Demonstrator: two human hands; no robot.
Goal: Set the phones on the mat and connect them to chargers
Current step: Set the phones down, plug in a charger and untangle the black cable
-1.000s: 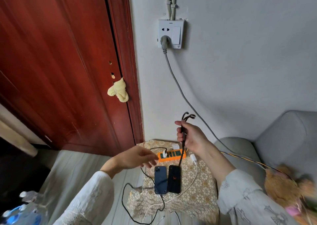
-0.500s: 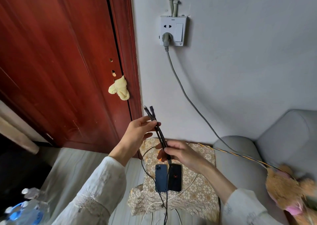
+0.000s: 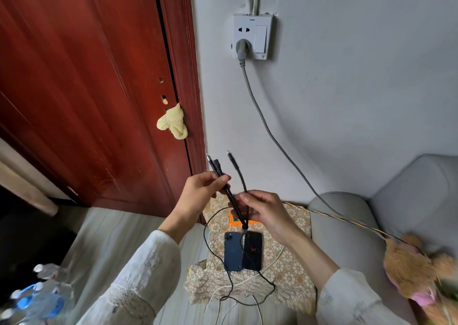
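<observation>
Head cam has both phones already down on the patterned mat [image 3: 295,228], the blue phone [image 3: 232,252] and the black phone [image 3: 253,250] lying side by side and touching, so I'd say the placing part is done and we're on the charger part now. What's in hand is a black multi-head cable [image 3: 238,206]: the left hand [image 3: 198,195] pinches two of the branches between thumb and fingertips, with their plug ends sticking up past the fingers, and the right hand [image 3: 265,209] is curled round the cable lower down near where it splits, with a third branch standing free above it. Looks to me like sorting out which tip fits which phone. Next move probably calls for picking one tip, bringing it down to a phone's bottom edge at the near side of the mat and lining it up straight with the port, which I can't actually see from here. Room is a bit tight: the orange power strip [image 3: 233,219] is mostly hidden behind the right hand, a white cable [image 3: 277,256] and the slack of the black one loop round the phones and hang off the mat's front edge, so a snag could drag a phone. Grey sofa [image 3: 347,238] sits just beside on the right, wooden door [image 3: 86,89] on the left, open floor in front.
</observation>
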